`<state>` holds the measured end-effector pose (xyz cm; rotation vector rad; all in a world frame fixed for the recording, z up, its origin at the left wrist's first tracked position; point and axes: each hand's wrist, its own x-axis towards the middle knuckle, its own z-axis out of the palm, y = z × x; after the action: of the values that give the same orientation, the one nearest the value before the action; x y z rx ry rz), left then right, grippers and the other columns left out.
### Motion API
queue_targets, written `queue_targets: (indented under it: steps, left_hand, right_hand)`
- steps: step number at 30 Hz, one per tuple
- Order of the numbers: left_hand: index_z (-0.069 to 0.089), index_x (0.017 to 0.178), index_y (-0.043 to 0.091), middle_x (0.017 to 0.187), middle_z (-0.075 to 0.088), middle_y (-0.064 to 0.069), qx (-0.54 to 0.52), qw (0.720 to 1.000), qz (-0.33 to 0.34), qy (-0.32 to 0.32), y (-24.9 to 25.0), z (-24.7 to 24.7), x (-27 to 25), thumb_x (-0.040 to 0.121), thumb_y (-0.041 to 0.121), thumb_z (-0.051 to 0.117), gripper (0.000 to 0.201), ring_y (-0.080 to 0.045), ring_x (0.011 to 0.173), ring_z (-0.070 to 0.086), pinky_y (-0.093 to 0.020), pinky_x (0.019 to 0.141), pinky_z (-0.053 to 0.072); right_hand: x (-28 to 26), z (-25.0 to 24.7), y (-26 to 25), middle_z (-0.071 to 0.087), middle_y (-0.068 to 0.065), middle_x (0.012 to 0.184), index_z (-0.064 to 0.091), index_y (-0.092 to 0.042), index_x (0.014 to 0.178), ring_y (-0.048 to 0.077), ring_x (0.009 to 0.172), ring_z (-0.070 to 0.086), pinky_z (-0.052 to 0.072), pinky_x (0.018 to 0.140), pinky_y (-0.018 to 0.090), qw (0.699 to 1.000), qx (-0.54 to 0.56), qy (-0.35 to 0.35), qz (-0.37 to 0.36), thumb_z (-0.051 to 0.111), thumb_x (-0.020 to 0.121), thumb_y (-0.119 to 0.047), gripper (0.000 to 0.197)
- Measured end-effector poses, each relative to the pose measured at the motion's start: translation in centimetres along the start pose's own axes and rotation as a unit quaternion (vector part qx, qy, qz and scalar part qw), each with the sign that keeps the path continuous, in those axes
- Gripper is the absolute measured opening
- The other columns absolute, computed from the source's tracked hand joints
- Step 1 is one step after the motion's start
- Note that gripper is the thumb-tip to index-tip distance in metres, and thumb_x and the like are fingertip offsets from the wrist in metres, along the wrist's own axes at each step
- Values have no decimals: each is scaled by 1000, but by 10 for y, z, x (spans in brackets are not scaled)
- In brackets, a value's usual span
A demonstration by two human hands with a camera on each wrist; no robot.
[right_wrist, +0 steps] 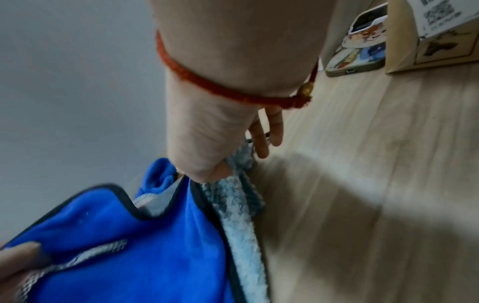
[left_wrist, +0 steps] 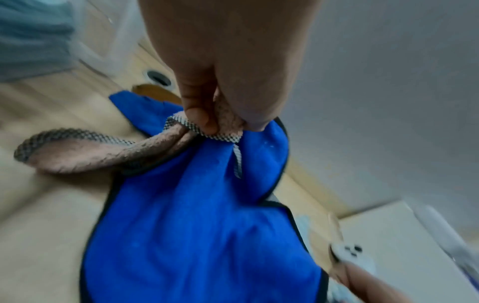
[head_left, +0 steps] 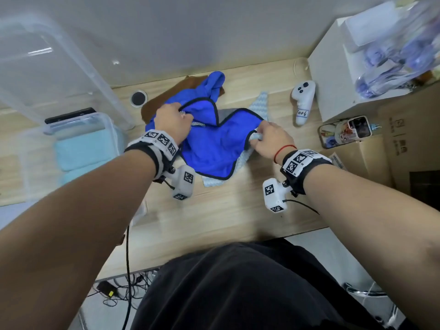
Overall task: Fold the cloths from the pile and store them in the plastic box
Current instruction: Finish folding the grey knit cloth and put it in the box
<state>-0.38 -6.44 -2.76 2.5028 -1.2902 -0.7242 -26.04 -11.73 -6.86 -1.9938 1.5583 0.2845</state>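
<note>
A blue cloth point(head_left: 214, 144) with dark edging hangs stretched between my two hands above the wooden table point(head_left: 226, 210). My left hand point(head_left: 184, 116) pinches one of its corners together with a check-edged pinkish cloth point(left_wrist: 90, 155); thumb and fingers are closed on both point(left_wrist: 215, 127). At the opposite corner my right hand point(head_left: 258, 135) pinches the blue cloth point(right_wrist: 129, 246) along with a fluffy light blue cloth point(right_wrist: 238, 205). Behind lies the pile: a brown cloth point(head_left: 162, 98) and another blue cloth point(head_left: 214, 84). The clear plastic box point(head_left: 76, 122) stands at the left, holding a folded light blue cloth point(head_left: 83, 151).
The box's clear lid point(head_left: 47, 67) stands raised at the far left. A white controller point(head_left: 303, 101), a phone point(head_left: 345, 134), a white box point(head_left: 338, 75) and a cardboard box point(head_left: 392, 151) crowd the right side. A cable hole point(head_left: 138, 98) sits near the pile.
</note>
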Motion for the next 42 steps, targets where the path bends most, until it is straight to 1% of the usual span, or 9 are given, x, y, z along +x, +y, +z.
queue_targets:
  steps: [7,16,20,24,30,33,37,39,42]
  left_hand:
    - [45,127,9,130,44,-18,58,997,-42,-29,-3,-46,-8,80,26,65,54,-35,115,50,-37,94,41]
    - [57,116,34,105,65,17,-108,975,168,-101,47,-59,-79,64,76,67,68,-3,98,60,-25,85,48]
    - [59,78,24,77,65,6,-120,977,167,-60,49,-71,-102,75,43,63,20,-19,79,63,-33,69,50]
    - [53,68,18,67,60,1,-115,976,175,-51,45,-96,-128,79,14,57,13,-22,68,56,-29,58,43]
    - [57,103,15,95,64,2,-166,966,200,-15,15,-111,-161,92,12,57,12,-13,85,58,-29,77,45]
    - [56,100,21,95,60,9,-207,962,178,-9,-7,-108,-176,98,22,52,5,-10,93,55,-30,87,42]
    - [55,84,20,78,53,1,-228,959,156,-67,-31,-100,-195,101,45,36,35,-14,73,47,-35,77,39]
    - [64,101,23,100,62,-10,-251,951,145,-106,-34,-93,-203,98,53,35,42,-18,89,55,-38,91,43]
    - [51,132,33,126,53,-12,-262,931,192,-166,-34,-89,-215,81,36,63,53,-24,106,58,-40,89,50]
  right_hand:
    - [-18,-54,-58,60,0,68,51,-25,90,25,67,56,46,66,32,972,194,80,-106,52,73,-35,20]
    - [-58,-112,-127,63,-9,72,60,-31,66,9,67,58,51,73,33,933,240,95,-251,59,72,-30,5]
    - [-84,-120,-139,51,-12,77,56,-27,76,1,65,47,37,67,22,916,215,142,-307,60,88,-26,13]
    - [-109,-125,-142,56,-10,69,55,-22,89,12,67,51,37,66,27,902,217,192,-321,54,94,-31,10]
    - [-141,-114,-139,53,-10,75,49,-21,94,17,77,53,41,71,34,911,232,216,-264,44,98,-31,12]
    - [-158,-94,-130,49,-10,70,48,-20,97,11,66,47,39,66,32,919,223,212,-246,44,100,-26,9]
    - [-186,-61,-123,54,-12,75,57,-19,102,3,68,50,39,65,19,922,230,179,-255,45,99,-14,13]
    - [-199,-49,-121,64,-11,91,63,-21,106,7,87,59,46,75,23,922,229,145,-276,45,98,-13,21]
    - [-218,-44,-125,65,-12,93,66,-22,104,8,89,59,45,77,23,926,193,98,-310,54,96,-19,15]
